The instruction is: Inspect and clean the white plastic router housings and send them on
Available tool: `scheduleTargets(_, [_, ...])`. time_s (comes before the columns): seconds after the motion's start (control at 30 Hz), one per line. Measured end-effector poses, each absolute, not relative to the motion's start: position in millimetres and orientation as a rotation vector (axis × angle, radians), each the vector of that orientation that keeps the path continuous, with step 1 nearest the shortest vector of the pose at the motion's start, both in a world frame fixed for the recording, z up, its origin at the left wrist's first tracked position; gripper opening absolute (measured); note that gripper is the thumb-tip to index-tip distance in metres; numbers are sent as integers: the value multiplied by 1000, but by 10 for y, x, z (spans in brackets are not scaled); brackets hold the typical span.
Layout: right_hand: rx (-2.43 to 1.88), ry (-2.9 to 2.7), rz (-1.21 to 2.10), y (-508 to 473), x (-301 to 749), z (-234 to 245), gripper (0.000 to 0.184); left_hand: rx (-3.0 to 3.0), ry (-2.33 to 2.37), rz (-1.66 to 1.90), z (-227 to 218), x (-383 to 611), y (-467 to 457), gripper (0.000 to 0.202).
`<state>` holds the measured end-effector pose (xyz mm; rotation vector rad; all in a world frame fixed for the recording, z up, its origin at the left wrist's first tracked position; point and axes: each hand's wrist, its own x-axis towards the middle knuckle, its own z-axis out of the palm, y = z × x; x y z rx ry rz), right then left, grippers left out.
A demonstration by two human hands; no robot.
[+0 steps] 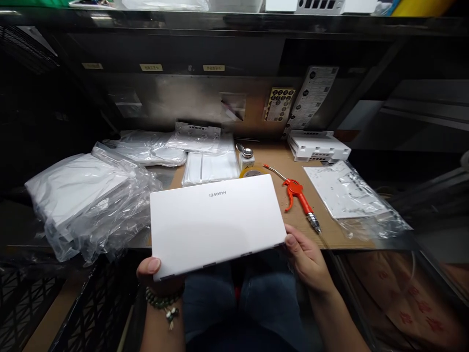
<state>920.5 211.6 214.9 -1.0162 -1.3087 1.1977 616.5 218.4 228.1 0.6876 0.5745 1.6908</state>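
A white rectangular plastic cover (216, 227) with "HUAWEI" printed upside down near its far edge is held up over the front of the bench, tilted a little. My left hand (150, 270) grips its near left corner, thumb on top and the other fingers hidden underneath. At the near right corner, my right hand (306, 254) pinches the edge with the thumb on top. Just beyond the cover's right end lies an orange air blow gun (295, 190). Partly hidden behind the cover are a roll of yellow tape (252, 171) and a small white bottle with a metal top (246, 159).
White panels in clear plastic bags (84, 195) fill the bench's left side, with flat bags (210, 166) at the back. On the right are white slotted housings (318, 145) and a bagged white panel (346, 190). A cardboard sheet (340, 234) covers the bench top; a shelf (234, 22) hangs above.
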Motion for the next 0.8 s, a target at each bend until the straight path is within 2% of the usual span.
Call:
scheduleTargets(0.07, [-1004,-1315,1180,2123,9180,2194,38,676,627,1693,2268,6115,2197,77])
scheduleTargets(0.2, [-990,-1334,1151,2136,9186,2283,37,586,746,1659,2361,6014,2290,53])
scheduleTargets(0.33, [-1045,-1508,1054,2172,9287,2327,36,555,1011,1492,2582,6036,2463,52])
scheduleTargets(0.43, [-1066,-1611,907,2239,9349,2335,37,706,1119,1591,2642,6077,2522,45])
scheduleTargets(0.57, [-1024,-1474,902,2319,9347,2384,46,1126,1027,1634,2555,6072,2463,30])
scheduleTargets(0.7, [-1004,-1422,848,2343,9314,2469,28,1380,871,1588,2494,6061,2423,15])
scheduleTargets(0.8, [-990,-1428,813,2343,9310,2474,19,1504,869,1545,2526,6071,2433,19])
